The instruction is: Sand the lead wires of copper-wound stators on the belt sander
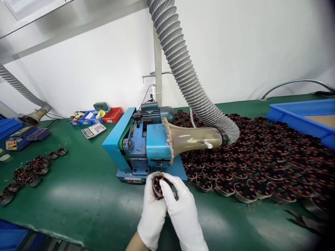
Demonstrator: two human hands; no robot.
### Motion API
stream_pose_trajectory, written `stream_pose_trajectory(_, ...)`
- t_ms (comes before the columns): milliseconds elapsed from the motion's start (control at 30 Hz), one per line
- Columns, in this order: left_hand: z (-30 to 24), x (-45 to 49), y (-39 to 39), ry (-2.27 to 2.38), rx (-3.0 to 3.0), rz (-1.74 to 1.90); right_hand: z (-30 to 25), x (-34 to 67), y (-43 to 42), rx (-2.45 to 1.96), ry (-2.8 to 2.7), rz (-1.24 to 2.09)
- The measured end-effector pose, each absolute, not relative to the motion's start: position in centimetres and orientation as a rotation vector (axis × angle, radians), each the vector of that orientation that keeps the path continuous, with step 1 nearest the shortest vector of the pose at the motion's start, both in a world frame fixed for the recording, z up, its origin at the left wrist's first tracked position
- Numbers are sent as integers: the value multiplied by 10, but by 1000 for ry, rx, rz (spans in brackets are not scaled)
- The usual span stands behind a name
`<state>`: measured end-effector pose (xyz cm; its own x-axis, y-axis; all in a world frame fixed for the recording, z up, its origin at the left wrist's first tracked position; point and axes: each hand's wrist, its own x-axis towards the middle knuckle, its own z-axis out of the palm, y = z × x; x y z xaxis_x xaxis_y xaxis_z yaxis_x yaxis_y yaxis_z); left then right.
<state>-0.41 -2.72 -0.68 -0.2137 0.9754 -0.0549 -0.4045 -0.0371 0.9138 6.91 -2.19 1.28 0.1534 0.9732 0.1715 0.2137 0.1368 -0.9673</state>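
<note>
Both my hands wear white gloves and are closed around one motor stator [157, 186], a round metal ring with dark copper windings inside. My left hand [152, 218] wraps its left side and underside. From the right, my right hand [181, 205] grips it, with the thumb laid over the upper face. Thin wire ends stick out beside the left glove. Just beyond my hands stands a blue belt-driven machine [136, 139] with a motor and a switch at its base. A translucent funnel [193, 139] joins its blue guard to a grey ribbed hose [183, 62].
Many similar stators [243, 191] crowd the green table [91, 209] on the right, near a blue tray [288, 113]. A smaller group of stators [31, 170] sits at left. Behind are a calculator [93, 130], a red bin [112, 115] and a second hose [21, 87].
</note>
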Motion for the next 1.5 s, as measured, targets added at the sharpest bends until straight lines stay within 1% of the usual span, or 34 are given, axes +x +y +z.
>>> stream_pose_trajectory(133,-8,-6,-21,1051,846,1513,6,67,-14,-1295,-1250,872)
stream_pose_trajectory(367,4,5,6,1080,810,1556,16,69,11,-1304,-1256,832)
stream_pose_trajectory(467,4,7,1,1089,797,1559,17,70,5,-1306,-1241,838)
stream_pose_trajectory(567,2,-1,-20,1078,837,1495,13,72,-12,-1274,-1212,875)
stream_pose_trajectory(633,2,-14,-38,1029,937,1385,11,75,-27,-1187,-1158,946)
stream_pose_trajectory(700,4,-30,-52,1008,1118,1266,12,79,-39,-1066,-1045,1102)
stream_pose_trajectory(800,12,-48,-59,1118,1404,1124,17,88,-46,-920,-785,1377)
stream_pose_trajectory(867,18,-52,-57,1235,1412,1071,19,95,-45,-905,-685,1436)
stream_pose_trajectory(933,21,-51,-54,1299,1245,1089,19,102,-44,-929,-768,1438)
stream_pose_trajectory(1033,23,-47,-56,1136,918,1139,21,110,-48,-928,-1170,1415)
stream_pose_trajectory(1133,24,-47,-63,906,738,1130,26,114,-53,-877,-1523,1221)
stream_pose_trajectory(1200,24,-45,-67,897,737,1098,28,113,-53,-829,-1573,1089)
stream_pose_trajectory(1267,25,-41,-68,960,800,1060,30,111,-48,-841,-1443,1131)
stream_pose_trajectory(1400,24,-33,-68,1080,1157,1132,33,111,-34,-860,-876,1613)
stream_pose_trajectory(1433,23,-33,-69,1104,1241,1163,35,113,-32,-827,-760,1654)
stream_pose_trajectory(1467,22,-33,-70,1132,1289,1189,38,116,-31,-802,-683,1613)
stream_pose_trajectory(1500,20,-35,-70,1159,1295,1209,40,119,-32,-809,-648,1501)
